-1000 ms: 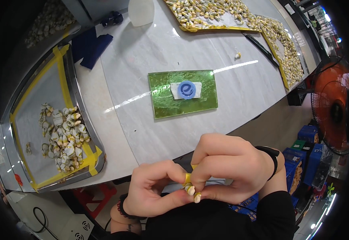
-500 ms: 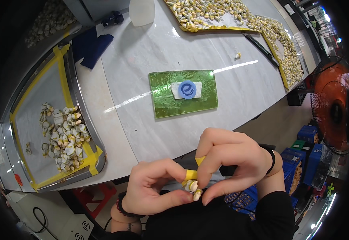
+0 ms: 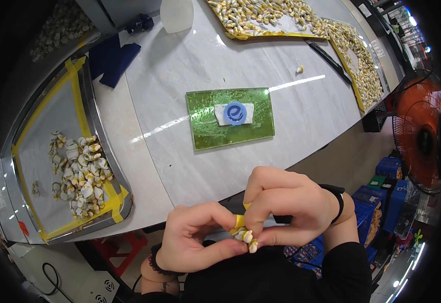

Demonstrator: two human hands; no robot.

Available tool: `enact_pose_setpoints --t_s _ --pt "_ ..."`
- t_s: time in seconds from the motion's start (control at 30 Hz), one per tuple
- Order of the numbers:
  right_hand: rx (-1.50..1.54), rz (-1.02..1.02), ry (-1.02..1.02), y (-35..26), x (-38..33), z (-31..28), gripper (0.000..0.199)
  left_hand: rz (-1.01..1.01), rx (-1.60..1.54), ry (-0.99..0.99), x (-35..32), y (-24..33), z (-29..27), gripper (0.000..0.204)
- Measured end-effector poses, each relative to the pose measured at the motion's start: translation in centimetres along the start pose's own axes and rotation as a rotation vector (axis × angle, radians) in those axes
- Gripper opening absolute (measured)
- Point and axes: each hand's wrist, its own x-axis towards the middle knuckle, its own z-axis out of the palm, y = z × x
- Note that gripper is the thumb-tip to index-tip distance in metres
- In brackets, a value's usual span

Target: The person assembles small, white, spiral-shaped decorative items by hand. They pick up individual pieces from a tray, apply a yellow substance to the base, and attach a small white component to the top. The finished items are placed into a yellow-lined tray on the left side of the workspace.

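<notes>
My left hand (image 3: 192, 237) and my right hand (image 3: 286, 207) meet close to my body, below the table's near edge. Together they pinch a small bundle of pale coil-like parts (image 3: 246, 238) with a strip of yellow tape (image 3: 239, 221) around it. The right fingers press on the tape from above, while the left thumb and forefinger hold the bundle from the side. Farther out on the table a green mat (image 3: 230, 118) carries a white pad with a blue ring on it (image 3: 235, 113).
A metal tray (image 3: 38, 151) edged in yellow tape, at the left, holds a heap of similar pale parts (image 3: 79, 174). Long trays of more parts (image 3: 266, 15) line the far edge. A blue cloth (image 3: 112, 60) lies at the upper left. An orange fan (image 3: 420, 136) stands at the right.
My hands have shifted slightly, and the right fingers have worked the yellow tape farther round the bundle. Nothing else moved.
</notes>
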Motion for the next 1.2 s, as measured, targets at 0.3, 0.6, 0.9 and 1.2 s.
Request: enact_pose_setpoints --t_s 0.3,0.6,0.9,1.2 --pt "-0.001 -0.037 0.000 0.4 0.2 0.2 0.016 -0.012 -0.002 -0.008 0.0 0.0 -0.2 0.021" --pt "0.034 -0.037 0.048 0.9 0.2 0.4 0.020 0.038 0.036 0.063 -0.3 0.3 0.1 0.022" --pt "0.052 0.006 0.036 0.8 0.3 0.4 0.019 0.066 0.095 0.081 -0.2 0.3 0.1 0.023" --pt "0.042 -0.063 0.015 1.1 0.1 0.4 0.016 0.074 0.166 0.064 -0.2 0.3 0.2 0.022"
